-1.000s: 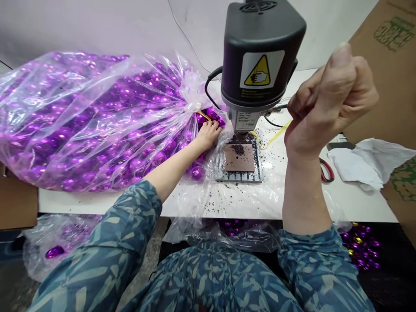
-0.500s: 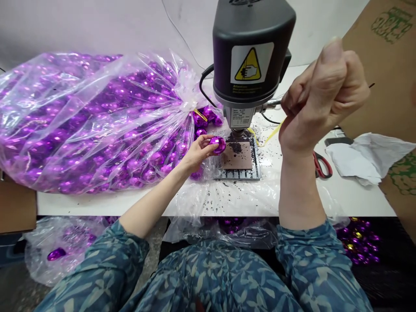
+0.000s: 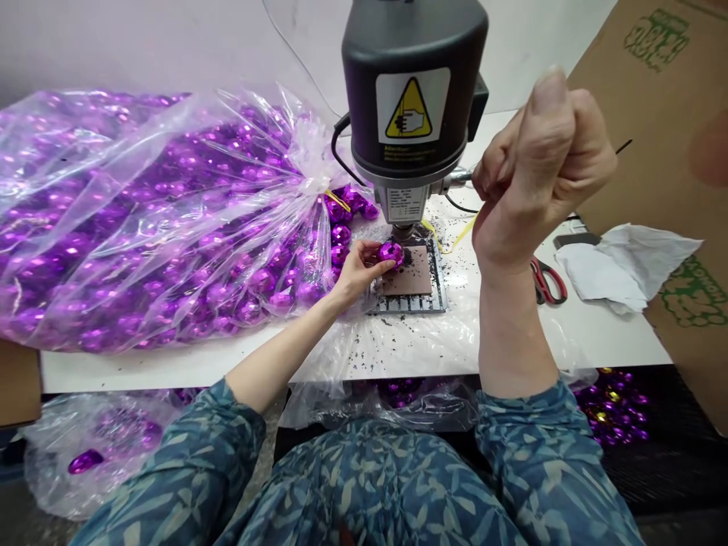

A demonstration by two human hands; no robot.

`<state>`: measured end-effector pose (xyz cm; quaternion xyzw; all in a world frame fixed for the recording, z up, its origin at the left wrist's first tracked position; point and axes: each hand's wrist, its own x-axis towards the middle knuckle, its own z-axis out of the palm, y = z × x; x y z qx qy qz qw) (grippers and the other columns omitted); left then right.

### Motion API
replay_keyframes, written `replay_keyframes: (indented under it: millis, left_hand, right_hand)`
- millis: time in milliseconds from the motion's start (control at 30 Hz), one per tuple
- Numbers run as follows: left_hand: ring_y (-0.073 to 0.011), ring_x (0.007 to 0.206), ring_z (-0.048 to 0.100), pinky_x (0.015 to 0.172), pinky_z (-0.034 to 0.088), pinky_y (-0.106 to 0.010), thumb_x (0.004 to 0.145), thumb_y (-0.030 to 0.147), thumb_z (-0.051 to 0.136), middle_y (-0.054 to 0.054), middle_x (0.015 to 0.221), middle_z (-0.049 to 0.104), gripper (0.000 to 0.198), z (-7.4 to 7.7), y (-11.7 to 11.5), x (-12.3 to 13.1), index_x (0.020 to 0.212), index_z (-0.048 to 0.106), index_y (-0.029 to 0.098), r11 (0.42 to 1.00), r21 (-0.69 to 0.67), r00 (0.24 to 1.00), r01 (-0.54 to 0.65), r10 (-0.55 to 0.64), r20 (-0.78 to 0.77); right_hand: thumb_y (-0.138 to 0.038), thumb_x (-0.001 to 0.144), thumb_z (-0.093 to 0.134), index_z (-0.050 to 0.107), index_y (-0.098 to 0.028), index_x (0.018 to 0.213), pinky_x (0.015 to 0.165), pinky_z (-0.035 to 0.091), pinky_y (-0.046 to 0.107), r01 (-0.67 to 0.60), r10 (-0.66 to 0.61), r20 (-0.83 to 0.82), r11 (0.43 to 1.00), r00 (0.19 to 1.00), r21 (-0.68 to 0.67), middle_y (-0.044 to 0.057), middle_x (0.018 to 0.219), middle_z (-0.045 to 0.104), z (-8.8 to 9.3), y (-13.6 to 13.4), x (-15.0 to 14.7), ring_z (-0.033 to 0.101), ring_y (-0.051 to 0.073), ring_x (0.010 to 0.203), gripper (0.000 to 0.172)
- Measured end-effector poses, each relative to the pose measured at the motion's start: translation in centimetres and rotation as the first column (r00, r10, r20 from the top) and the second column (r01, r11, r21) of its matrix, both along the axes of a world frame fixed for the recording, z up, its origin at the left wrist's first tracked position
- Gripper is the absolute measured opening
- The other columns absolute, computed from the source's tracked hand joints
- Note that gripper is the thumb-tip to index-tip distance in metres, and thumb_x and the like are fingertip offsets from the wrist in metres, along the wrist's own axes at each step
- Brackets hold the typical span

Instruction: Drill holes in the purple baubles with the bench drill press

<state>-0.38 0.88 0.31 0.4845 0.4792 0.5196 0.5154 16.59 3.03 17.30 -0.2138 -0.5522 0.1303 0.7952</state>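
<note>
Between its thumb and fingers, my left hand holds a shiny purple faceted ball. The ball is over the brown square pad on the base of a small black drill press, just below the chuck. My right hand, raised beside the machine, is closed round its lever; the fingers hide most of that lever. Dark shavings lie on the pad and around the base.
A big clear plastic bag full of purple balls lies on the left of the white table. Red-handled scissors and crumpled white paper lie on the right, by a cardboard box. More purple balls are below the table.
My left hand has brought the purple ball rightward over the pad, nearer beneath the chuck. My right hand keeps its grip on the lever. The whole view has shifted slightly.
</note>
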Motion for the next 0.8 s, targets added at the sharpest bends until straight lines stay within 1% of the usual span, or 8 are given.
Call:
replay_keyframes:
  millis: [67,133,233,367,500,633,700,800]
  left_hand:
    - [-0.0197,0.095,0.071,0.088,0.058,-0.039,0.069,0.037,0.093,-0.005,0.102,0.073,0.054,-0.3,0.2,0.2,0.106,0.058,0.021,0.999,0.034,0.999,0.01,-0.009,-0.041]
    - [-0.0203,0.095,0.071,0.087,0.058,-0.039,0.07,0.037,0.093,-0.006,0.102,0.073,0.052,-0.5,0.4,0.5,0.105,0.058,0.021,0.997,0.069,0.996,0.022,-0.016,-0.083]
    - [-0.02,0.091,0.07,0.08,0.058,-0.037,0.07,0.034,0.092,-0.006,0.104,0.072,0.05,-0.8,0.5,0.7,0.106,0.059,0.021,0.992,0.125,0.988,0.026,-0.006,-0.157]
    - [-0.0182,0.088,0.067,0.075,0.056,-0.033,0.074,0.03,0.089,-0.005,0.104,0.071,0.05,-0.8,-0.3,0.9,0.116,0.062,0.022,0.976,0.212,0.943,0.044,0.03,-0.331]
    - [-0.0213,0.1,0.068,0.083,0.057,-0.036,0.079,0.026,0.085,-0.008,0.116,0.071,0.05,-0.4,-1.4,1.5,0.123,0.061,0.022,0.942,0.318,0.886,0.111,0.052,-0.461]
    - [-0.0264,0.122,0.066,0.095,0.057,-0.042,0.083,0.024,0.083,-0.013,0.139,0.066,0.049,-0.4,-2.0,1.9,0.125,0.057,0.022,0.919,0.372,0.862,0.129,0.081,-0.5]
    - [-0.0275,0.125,0.065,0.097,0.057,-0.044,0.084,0.027,0.083,-0.014,0.142,0.065,0.049,-0.6,-2.0,2.0,0.125,0.056,0.023,0.918,0.377,0.855,0.128,0.09,-0.51]
    - [-0.0264,0.12,0.068,0.095,0.058,-0.043,0.087,0.029,0.082,-0.013,0.137,0.068,0.046,-0.9,-1.8,2.0,0.125,0.057,0.023,0.914,0.391,0.853,0.112,0.114,-0.51]
  right_hand:
    - [-0.058,0.095,0.049,0.034,-0.019,0.065,0.05,0.033,0.019,-0.016,0.016,0.009,0.999,1.0,-0.028,-0.007,0.057,0.028,-0.1,0.0,0.0,0.04,-0.001,0.048,0.051]
    - [-0.059,0.094,0.048,0.033,-0.019,0.065,0.049,0.032,0.018,-0.017,0.017,0.012,0.999,1.0,-0.029,-0.007,0.057,0.026,-0.1,0.1,-0.1,0.038,-0.002,0.047,0.052]
    - [-0.055,0.093,0.052,0.03,-0.019,0.063,0.047,0.029,0.018,-0.014,0.015,-0.014,0.999,1.0,0.038,-0.008,0.054,0.026,0.1,0.0,-0.2,0.032,-0.003,0.044,0.052]
    - [-0.05,0.094,0.054,0.03,-0.018,0.062,0.048,0.03,0.018,-0.022,0.024,-0.032,0.997,0.999,0.079,-0.008,0.053,0.027,0.3,-0.2,-0.2,0.031,-0.003,0.043,0.051]
    - [-0.059,0.091,0.051,0.032,-0.018,0.063,0.049,0.032,0.018,0.008,-0.008,-0.003,1.0,1.0,-0.002,-0.008,0.054,0.025,0.2,-0.3,-0.1,0.031,-0.003,0.044,0.054]
    - [-0.057,0.092,0.053,0.031,-0.019,0.062,0.05,0.031,0.02,0.01,-0.009,-0.031,1.0,0.999,0.025,-0.008,0.053,0.026,0.1,-0.2,-0.1,0.032,-0.001,0.044,0.053]
    - [-0.054,0.093,0.055,0.032,-0.019,0.062,0.05,0.03,0.02,0.01,-0.009,-0.04,0.999,0.999,0.045,-0.008,0.053,0.026,0.1,-0.2,-0.1,0.032,-0.001,0.045,0.052]
    - [-0.056,0.092,0.056,0.031,-0.02,0.062,0.05,0.028,0.022,0.027,-0.026,-0.028,0.999,0.999,0.035,-0.008,0.053,0.027,-0.2,-0.3,-0.1,0.031,0.0,0.045,0.054]
